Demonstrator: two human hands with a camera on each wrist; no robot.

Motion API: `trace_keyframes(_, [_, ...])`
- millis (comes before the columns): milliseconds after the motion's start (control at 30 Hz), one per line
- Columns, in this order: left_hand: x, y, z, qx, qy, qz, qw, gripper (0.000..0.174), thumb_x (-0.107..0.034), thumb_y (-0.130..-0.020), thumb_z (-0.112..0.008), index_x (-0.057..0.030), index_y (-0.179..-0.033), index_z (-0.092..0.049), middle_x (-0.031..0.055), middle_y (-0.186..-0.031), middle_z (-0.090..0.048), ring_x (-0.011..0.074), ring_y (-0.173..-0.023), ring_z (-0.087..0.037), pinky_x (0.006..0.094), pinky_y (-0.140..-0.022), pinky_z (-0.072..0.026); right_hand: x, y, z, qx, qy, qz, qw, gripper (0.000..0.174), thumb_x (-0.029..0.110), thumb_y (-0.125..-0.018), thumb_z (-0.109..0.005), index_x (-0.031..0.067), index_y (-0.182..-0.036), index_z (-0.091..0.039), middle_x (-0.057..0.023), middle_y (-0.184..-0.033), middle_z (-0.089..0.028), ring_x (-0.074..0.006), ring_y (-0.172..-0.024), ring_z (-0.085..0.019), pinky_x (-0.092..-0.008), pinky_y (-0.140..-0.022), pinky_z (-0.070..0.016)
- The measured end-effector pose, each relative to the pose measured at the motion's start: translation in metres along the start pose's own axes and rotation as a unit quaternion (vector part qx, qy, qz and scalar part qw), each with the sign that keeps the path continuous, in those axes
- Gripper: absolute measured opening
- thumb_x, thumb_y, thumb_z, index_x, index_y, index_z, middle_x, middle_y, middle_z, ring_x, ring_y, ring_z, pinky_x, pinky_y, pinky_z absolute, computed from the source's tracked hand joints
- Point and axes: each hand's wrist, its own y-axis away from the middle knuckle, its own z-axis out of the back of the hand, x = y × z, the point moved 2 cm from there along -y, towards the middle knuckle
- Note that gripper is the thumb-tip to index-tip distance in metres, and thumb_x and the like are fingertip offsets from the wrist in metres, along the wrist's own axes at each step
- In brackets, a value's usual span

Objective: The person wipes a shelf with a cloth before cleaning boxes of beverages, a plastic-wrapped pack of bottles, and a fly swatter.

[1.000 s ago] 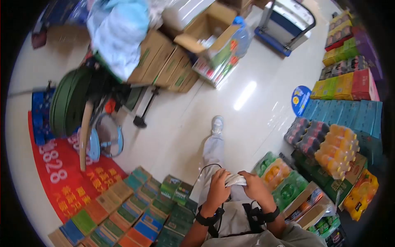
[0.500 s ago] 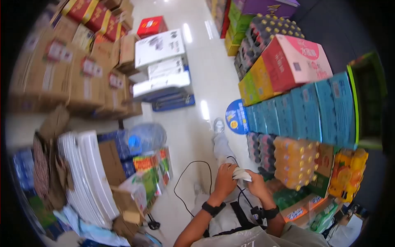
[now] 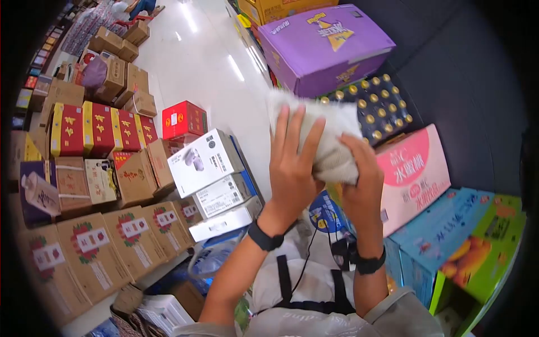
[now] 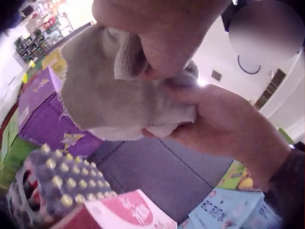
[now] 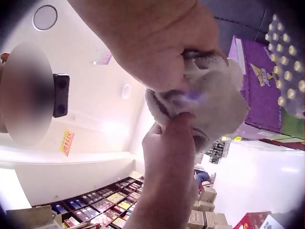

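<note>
An off-white cloth [image 3: 335,140], frayed along its edge in the left wrist view, is held up in front of the body between both hands. My left hand [image 3: 295,165] grips its left side, fingers spread over the top face. On the opposite side, my right hand [image 3: 362,177] grips the cloth. In the left wrist view a folded layer of the cloth [image 4: 95,76] bunches under the left hand's fingers. From the right wrist, both thumbs press into the gathered underside of the cloth [image 5: 219,100].
Ahead stand a purple carton [image 3: 328,48] and a pack of yellow-capped bottles [image 3: 384,104]. A pink-and-white carton [image 3: 412,174] and blue cartons [image 3: 443,224] are on the right. White boxes [image 3: 208,163] and brown cartons [image 3: 101,247] line the left. A person [image 3: 137,8] is far off.
Both hands have risen from low near the legs to higher and farther forward with the cloth, which now looks more spread. The head view has turned toward the stacked cartons.
</note>
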Motion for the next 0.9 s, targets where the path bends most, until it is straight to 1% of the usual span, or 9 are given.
trace_keyframes(200, [0.158, -0.162, -0.066, -0.045, -0.019, -0.068, 0.997, 0.067, -0.015, -0.073, -0.074, -0.0118, -0.137, -0.053, 0.0282, -0.148, -0.036, 0.0525, -0.137, -0.03, 0.0601, -0.111, -0.0247, -0.057, -0.197, -0.098, -0.067, 0.08, 0.077, 0.992, 0.042, -0.01, -0.071, -0.059, 0.0009, -0.112, -0.061, -0.0185, -0.125, -0.059, -0.0403, -0.124, -0.049, -0.0462, -0.103, -0.0406])
trace_keyframes(300, [0.182, -0.212, -0.063, 0.0, -0.031, -0.062, 0.998, 0.061, -0.022, -0.082, -0.071, -0.0147, -0.139, -0.052, 0.0303, -0.15, -0.031, 0.0522, -0.139, -0.027, 0.061, -0.111, -0.0223, -0.063, -0.261, -0.098, -0.046, 0.117, 0.091, 0.988, 0.041, -0.004, -0.071, -0.064, -0.0002, -0.112, -0.063, -0.0152, -0.125, -0.061, -0.0386, -0.126, -0.05, -0.0459, -0.104, -0.0414])
trace_keyframes(367, [0.19, -0.24, -0.075, -0.004, -0.003, -0.117, 0.993, 0.06, -0.017, -0.083, -0.067, -0.0159, -0.14, -0.051, 0.0289, -0.151, -0.03, 0.0505, -0.139, -0.027, 0.0609, -0.112, -0.0214, -0.052, -0.292, -0.079, -0.076, 0.144, 0.083, 0.983, 0.039, -0.003, -0.072, -0.064, -0.0015, -0.111, -0.064, -0.0145, -0.124, -0.062, -0.0389, -0.125, -0.05, -0.0457, -0.103, -0.0419])
trace_keyframes(400, [0.192, -0.252, -0.081, -0.014, 0.009, -0.145, 0.989, 0.059, -0.015, -0.083, -0.065, -0.0164, -0.141, -0.05, 0.0282, -0.152, -0.029, 0.0497, -0.14, -0.027, 0.0608, -0.112, -0.021, -0.048, -0.301, -0.073, -0.092, 0.157, 0.088, 0.979, 0.038, -0.002, -0.073, -0.064, -0.0022, -0.11, -0.064, -0.0141, -0.123, -0.062, -0.039, -0.125, -0.05, -0.0456, -0.103, -0.0422])
trace_keyframes(467, [0.199, -0.262, -0.097, 0.158, -0.017, -0.088, 0.983, 0.065, -0.007, -0.082, -0.06, -0.0162, -0.144, -0.044, 0.0252, -0.155, -0.025, 0.046, -0.142, -0.024, 0.0603, -0.113, -0.0208, -0.065, -0.304, -0.075, -0.001, 0.202, 0.019, 0.979, 0.047, -0.004, -0.076, -0.059, -0.0029, -0.123, -0.057, -0.0172, -0.137, -0.051, -0.0405, -0.133, -0.042, -0.0511, -0.109, -0.0344])
trace_keyframes(533, [0.214, -0.248, -0.131, 0.33, -0.067, -0.021, 0.941, 0.086, 0.0, -0.065, -0.069, -0.0121, -0.145, -0.042, 0.0259, -0.156, -0.021, 0.046, -0.145, -0.018, 0.0585, -0.114, -0.0207, -0.1, -0.298, -0.092, 0.124, 0.255, -0.069, 0.956, 0.053, -0.004, -0.078, -0.056, -0.0024, -0.131, -0.051, -0.0193, -0.145, -0.043, -0.0415, -0.137, -0.036, -0.0543, -0.112, -0.0288])
trace_keyframes(600, [0.218, -0.227, -0.139, 0.391, -0.033, 0.049, 0.918, 0.086, 0.006, -0.065, -0.062, -0.0122, -0.146, -0.041, 0.0256, -0.157, -0.017, 0.0463, -0.145, -0.016, 0.0591, -0.114, -0.0198, -0.127, -0.278, -0.11, 0.147, 0.262, -0.086, 0.95, 0.058, -0.003, -0.081, -0.052, -0.0026, -0.138, -0.043, -0.0191, -0.15, -0.036, -0.0413, -0.14, -0.03, -0.0567, -0.113, -0.0235])
trace_keyframes(767, [0.227, -0.216, -0.148, 0.422, -0.134, 0.017, 0.897, 0.085, -0.001, -0.07, -0.063, -0.0128, -0.149, -0.034, 0.0258, -0.157, -0.014, 0.0487, -0.144, -0.014, 0.0633, -0.113, -0.0174, -0.139, -0.275, -0.129, 0.167, 0.202, -0.11, 0.959, 0.059, 0.005, -0.087, -0.046, -0.0058, -0.143, -0.034, -0.0208, -0.154, -0.029, -0.0405, -0.143, -0.026, -0.0564, -0.115, -0.0199])
trace_keyframes(900, [0.212, -0.283, -0.199, 0.394, -0.1, -0.002, 0.914, 0.088, -0.006, -0.072, -0.067, -0.0115, -0.151, -0.029, 0.027, -0.157, -0.014, 0.0494, -0.144, -0.014, 0.0625, -0.113, -0.019, -0.188, -0.335, -0.105, 0.129, 0.21, -0.087, 0.965, 0.06, 0.007, -0.086, -0.05, -0.0054, -0.143, -0.035, -0.0215, -0.153, -0.03, -0.0408, -0.142, -0.027, -0.0529, -0.116, -0.0215])
